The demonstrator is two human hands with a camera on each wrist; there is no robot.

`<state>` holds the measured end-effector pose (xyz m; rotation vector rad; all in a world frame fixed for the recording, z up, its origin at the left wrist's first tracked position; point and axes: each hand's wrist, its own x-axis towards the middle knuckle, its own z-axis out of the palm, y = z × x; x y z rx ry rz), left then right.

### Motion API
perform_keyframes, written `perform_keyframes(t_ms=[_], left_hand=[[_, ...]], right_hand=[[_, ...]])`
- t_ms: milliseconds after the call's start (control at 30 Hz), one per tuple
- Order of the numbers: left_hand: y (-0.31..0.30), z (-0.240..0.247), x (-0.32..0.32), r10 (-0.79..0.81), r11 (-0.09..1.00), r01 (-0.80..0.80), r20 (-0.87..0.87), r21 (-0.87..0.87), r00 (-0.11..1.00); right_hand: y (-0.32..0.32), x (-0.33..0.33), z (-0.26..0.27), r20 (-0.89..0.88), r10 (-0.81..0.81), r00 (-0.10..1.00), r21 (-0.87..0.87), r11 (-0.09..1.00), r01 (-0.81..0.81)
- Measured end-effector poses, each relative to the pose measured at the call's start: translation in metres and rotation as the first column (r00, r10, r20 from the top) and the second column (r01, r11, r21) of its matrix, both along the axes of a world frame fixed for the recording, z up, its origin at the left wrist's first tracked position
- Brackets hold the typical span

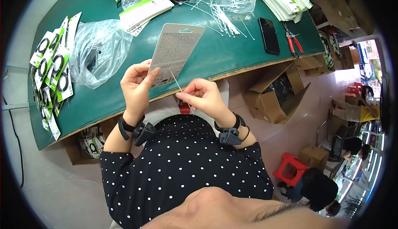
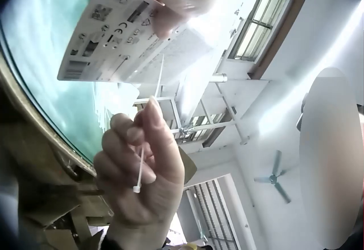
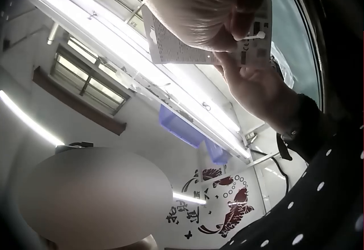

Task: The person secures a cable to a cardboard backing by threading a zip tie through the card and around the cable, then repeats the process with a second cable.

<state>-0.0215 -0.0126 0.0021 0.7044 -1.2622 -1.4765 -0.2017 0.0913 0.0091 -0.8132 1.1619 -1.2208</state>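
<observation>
My left hand grips a printed packaging card by its lower left edge, thumb on the text side. The card stands tilted above the table's front edge, its hang hole at the top. Between thumb and fingers my right hand pinches a thin white cable tie, whose far end points at the card's lower part. In the left wrist view the head of the cable tie hangs below the right fingers. The right wrist view shows the right hand in front of the card.
Carded cables lie heaped at the left beside a clear plastic bag. Loose cable ties, blank-looking cards, a phone and red-handled cutters lie on the green table. Below stands an open cardboard box.
</observation>
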Motion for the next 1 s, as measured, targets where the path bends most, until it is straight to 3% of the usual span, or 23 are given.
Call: perform_keyframes(t_ms=[367,500,767,867,1000], left_hand=[[0.012,0.001,-0.005,0.083,0.989,-0.082,0.007,-0.121,0.996],[0.010,-0.007,-0.008,0.130,0.958,-0.122,0.012,-0.261,0.991],[0.010,-0.006,-0.007,0.363,0.756,-0.181,0.173,-0.629,0.916],[0.010,-0.002,-0.007,0.444,0.587,-0.133,0.181,-0.798,0.878],[0.011,-0.002,-0.008,0.424,0.548,-0.075,0.200,-0.833,0.883]], right_hand=[[-0.014,0.011,0.009,0.047,0.062,0.997,-0.001,0.998,-0.062],[-0.014,0.011,0.011,0.053,0.058,0.997,-0.001,0.998,-0.058],[-0.011,0.012,0.011,0.061,0.071,0.996,0.020,0.997,-0.072],[-0.010,0.011,0.010,0.064,0.077,0.995,0.028,0.996,-0.079],[-0.010,0.011,0.013,0.094,0.053,0.994,0.004,0.999,-0.054]])
